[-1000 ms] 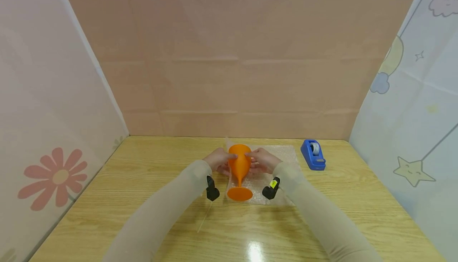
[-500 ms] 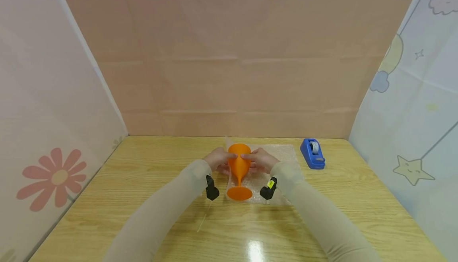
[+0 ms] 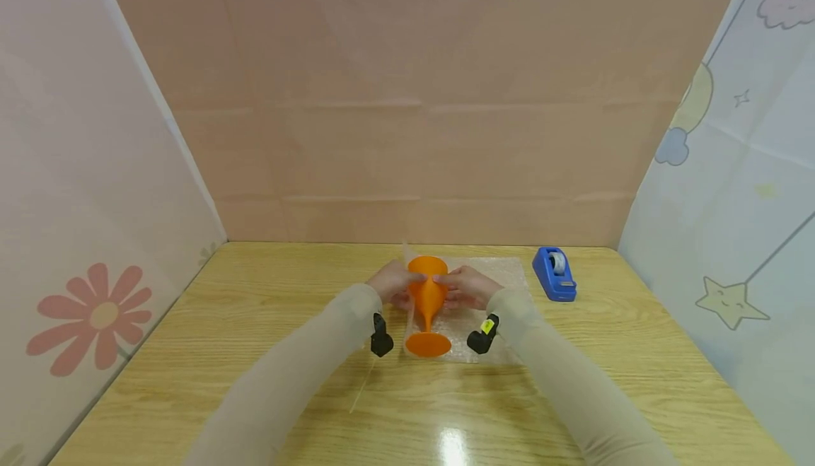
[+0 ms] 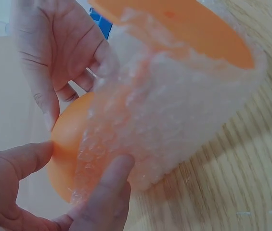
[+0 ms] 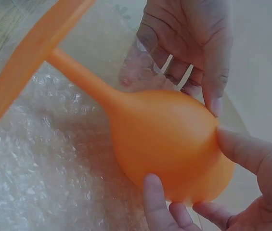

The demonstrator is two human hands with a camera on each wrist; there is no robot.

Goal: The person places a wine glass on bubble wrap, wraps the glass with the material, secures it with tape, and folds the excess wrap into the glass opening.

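An orange goblet (image 3: 429,298) lies on its side with its round foot toward me and its bowl away. Beneath it is a sheet of bubble wrap (image 3: 493,275), whose left part rises along the goblet's side in the left wrist view. My left hand (image 3: 392,282) grips the bowl from the left, thumb on the orange surface and fingers pressing the bubble wrap (image 4: 174,110) against it. From the right, my right hand (image 3: 470,286) holds the bowl between thumb and fingers. Both thumbs nearly meet near the rim, as the right wrist view shows.
A blue tape dispenser (image 3: 555,275) with a roll of clear tape stands at the back right of the wooden table (image 3: 286,282). A thin pale strip (image 3: 363,385) lies near my left forearm. Cloth walls enclose the table at the back and sides.
Both hands keep their hold on the goblet, which stays in place apart from a tiny shift. My right thumb has moved slightly inward over the bowl.
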